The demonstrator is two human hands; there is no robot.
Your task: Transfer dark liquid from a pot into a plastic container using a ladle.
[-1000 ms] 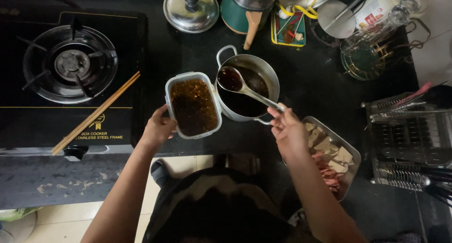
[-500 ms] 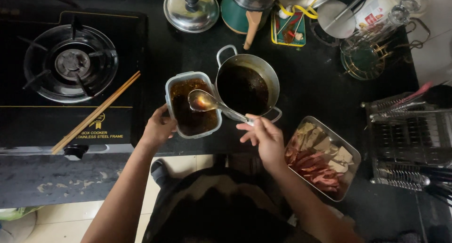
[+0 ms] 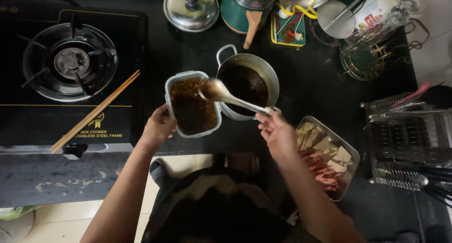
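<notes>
Two hands at work on black table [image 3: 301, 78]. Left hand [image 3: 159, 127] clasps near-left corner of clear rectangular container [image 3: 193, 104], grip closed on rim, likely to steady it. Right hand [image 3: 278, 132] pinches end of metal ladle [image 3: 230, 98], grip closed on handle. Ladle long axis runs diagonal: handle low right, bowl up left, over container's right edge. Container long axis runs away from person, dark chunky sauce inside. Steel pot [image 3: 247, 83] of dark liquid touching container's right side, probably for short carry. Chopsticks [image 3: 94, 112] lie across gas stove [image 3: 70, 64]; tray of sliced food [image 3: 329, 153] near right wrist.
</notes>
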